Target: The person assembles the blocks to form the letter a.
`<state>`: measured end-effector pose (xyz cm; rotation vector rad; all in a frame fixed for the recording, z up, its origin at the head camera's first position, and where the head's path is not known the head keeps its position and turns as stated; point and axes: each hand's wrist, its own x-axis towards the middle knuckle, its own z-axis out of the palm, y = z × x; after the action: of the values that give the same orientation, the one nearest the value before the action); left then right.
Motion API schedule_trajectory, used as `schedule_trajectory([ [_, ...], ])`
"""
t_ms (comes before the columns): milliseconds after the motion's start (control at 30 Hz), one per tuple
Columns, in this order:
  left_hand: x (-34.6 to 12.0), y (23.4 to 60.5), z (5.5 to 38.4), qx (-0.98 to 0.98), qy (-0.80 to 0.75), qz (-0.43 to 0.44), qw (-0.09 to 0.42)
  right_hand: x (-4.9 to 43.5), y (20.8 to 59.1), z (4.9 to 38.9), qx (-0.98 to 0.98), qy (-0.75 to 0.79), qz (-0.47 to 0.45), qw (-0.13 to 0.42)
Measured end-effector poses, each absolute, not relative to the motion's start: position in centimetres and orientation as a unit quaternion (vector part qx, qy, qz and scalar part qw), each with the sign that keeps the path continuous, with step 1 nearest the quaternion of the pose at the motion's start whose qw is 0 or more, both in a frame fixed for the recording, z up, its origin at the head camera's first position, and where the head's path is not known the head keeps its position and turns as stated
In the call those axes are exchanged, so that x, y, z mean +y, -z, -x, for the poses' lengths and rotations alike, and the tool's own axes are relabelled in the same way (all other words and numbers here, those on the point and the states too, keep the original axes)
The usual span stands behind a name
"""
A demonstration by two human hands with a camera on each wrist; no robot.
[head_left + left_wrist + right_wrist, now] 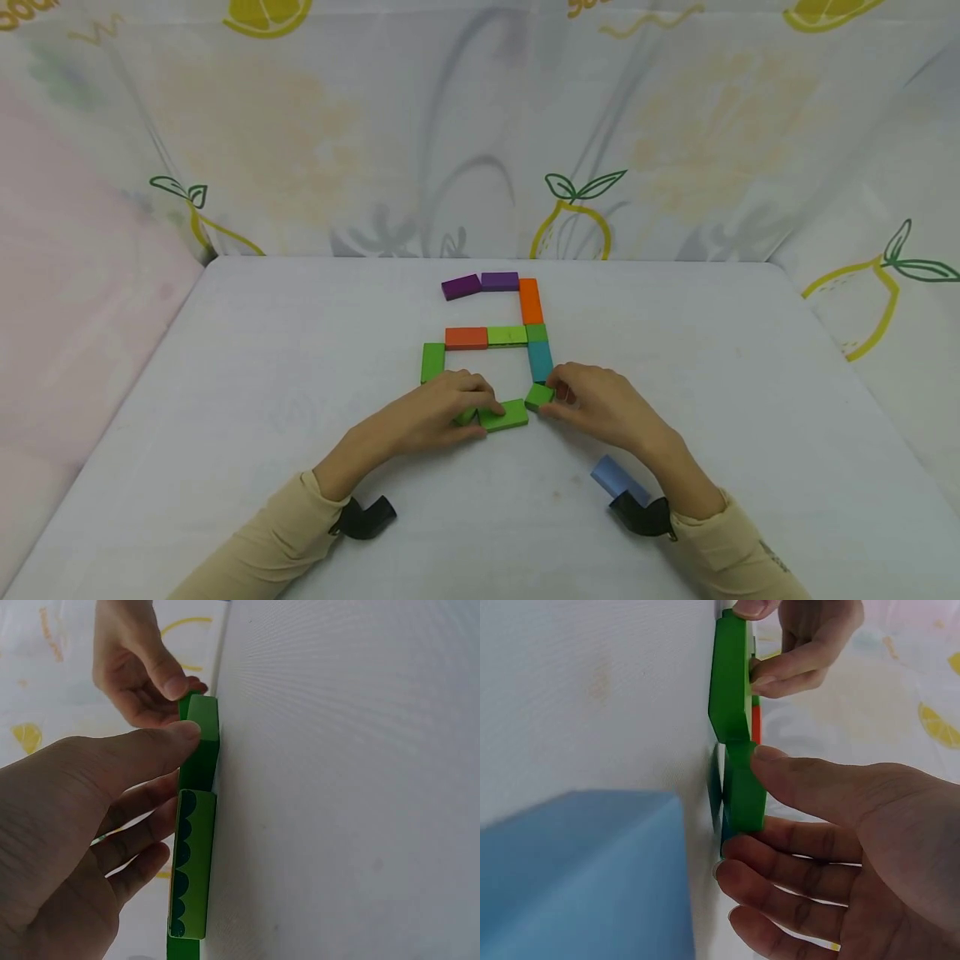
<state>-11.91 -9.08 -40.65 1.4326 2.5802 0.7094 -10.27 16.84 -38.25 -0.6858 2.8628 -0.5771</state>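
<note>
My left hand (431, 408) pinches a long green block (513, 414) on the white table, its thumb on the near face. Another green block (193, 862) with dark scallops lies end to end with it, partly hidden by that hand in the head view. To the right, my right hand (609, 408) holds a small green block (538, 396) between thumb and fingers. This small block sits turned at an angle, just below a teal block (540, 360) and close to the long green block's right end.
The outline continues upward with a green block (432, 362), a red-orange block (466, 338), a lime block (507, 335), a small green square (536, 332), an orange block (531, 301) and two purple blocks (499, 282). A blue block (613, 475) lies beside the right wrist.
</note>
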Motion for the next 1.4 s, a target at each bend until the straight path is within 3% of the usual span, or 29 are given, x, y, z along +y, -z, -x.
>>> schedule_trajectory([
  [1400, -9.16, 40.77, 12.05, 0.843, -0.229, -0.486, 0.031, 16.42, 38.78, 10.13, 0.963, 0.158, 0.21, 0.058],
])
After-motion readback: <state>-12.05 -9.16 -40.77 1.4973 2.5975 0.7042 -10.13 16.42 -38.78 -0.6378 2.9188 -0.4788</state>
